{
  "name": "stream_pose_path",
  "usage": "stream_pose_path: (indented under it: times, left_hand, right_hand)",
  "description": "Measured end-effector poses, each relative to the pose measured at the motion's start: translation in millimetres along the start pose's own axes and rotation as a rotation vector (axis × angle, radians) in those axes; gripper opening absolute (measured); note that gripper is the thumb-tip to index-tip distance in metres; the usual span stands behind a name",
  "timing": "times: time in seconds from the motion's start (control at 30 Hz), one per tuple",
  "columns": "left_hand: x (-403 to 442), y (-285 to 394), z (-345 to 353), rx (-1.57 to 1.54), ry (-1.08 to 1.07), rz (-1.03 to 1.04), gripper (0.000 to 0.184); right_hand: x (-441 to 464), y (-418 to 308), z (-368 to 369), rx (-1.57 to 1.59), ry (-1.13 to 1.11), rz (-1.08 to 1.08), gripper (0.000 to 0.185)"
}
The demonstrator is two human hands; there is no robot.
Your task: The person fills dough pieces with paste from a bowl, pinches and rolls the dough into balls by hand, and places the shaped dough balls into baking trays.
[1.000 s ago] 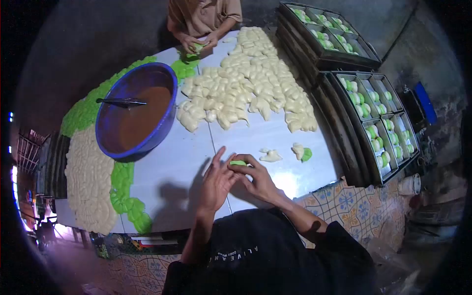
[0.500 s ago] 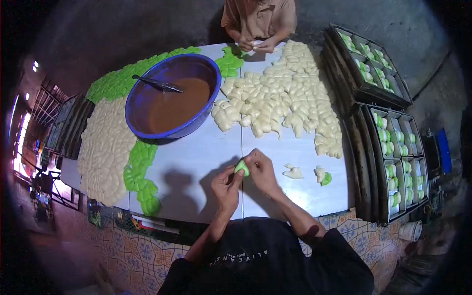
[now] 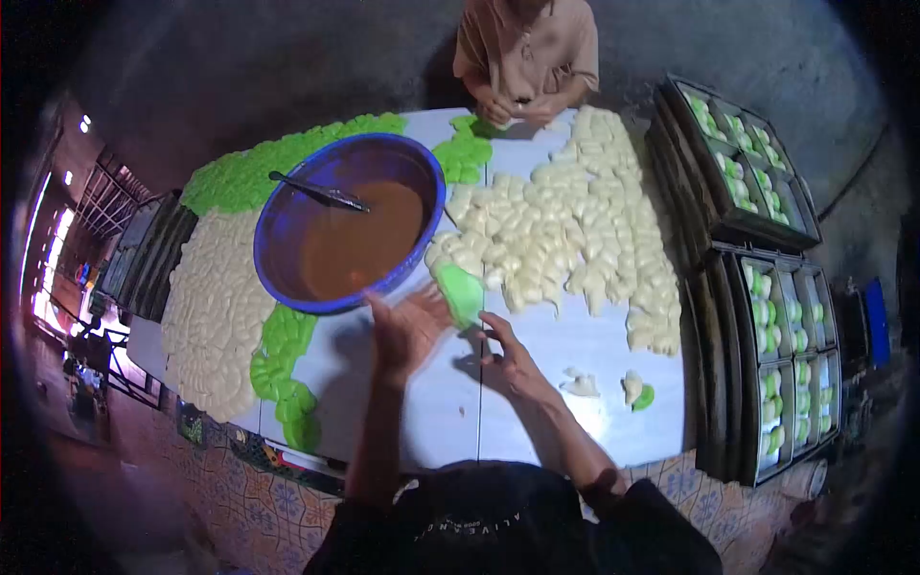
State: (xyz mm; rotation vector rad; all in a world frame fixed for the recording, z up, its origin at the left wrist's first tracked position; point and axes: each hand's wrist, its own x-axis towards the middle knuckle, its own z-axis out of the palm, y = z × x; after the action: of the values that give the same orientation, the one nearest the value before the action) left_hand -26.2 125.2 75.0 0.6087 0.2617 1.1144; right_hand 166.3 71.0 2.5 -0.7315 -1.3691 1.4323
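Observation:
A thin light-green piece of dough shows between my hands, over the white table. At its left is my left hand, palm turned up and fingers stretched out, blurred by motion; whether the dough rests on the fingertips or is just beyond them I cannot tell. My right hand is at the dough's lower right edge, fingers apart and nothing visible in them. Just past the dough lies a broad spread of cream-coloured dough pieces. Right of my right hand are a cream scrap and a cream-and-green dough piece.
A blue basin of brown liquid, with a dark-handled utensil, stands left of centre. Green dough pieces and cream ones line the left side. Stacked metal trays of green-and-white dough pieces flank the right edge. Opposite, a person handles something small.
Both hands were pinching a small green dough piece; now they have parted and opened, with a wider, flatter green piece between them. The view has shifted, so the table appears lower.

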Motion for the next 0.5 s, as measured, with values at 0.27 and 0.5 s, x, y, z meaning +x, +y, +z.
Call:
stream_pose_path:
  times: [0.27,0.5]
  left_hand:
    - [133.3,97.3,-113.3,1.411,0.626,-0.435,0.087]
    - [99.9,72.3,-42.7,2.062,0.373,-0.283,0.082]
  right_hand:
    - [7.0,24.1,2.8,0.28,0.129,-0.02,0.075]
    - [8.8,25.7,1.8,0.258,0.306,0.054,0.072]
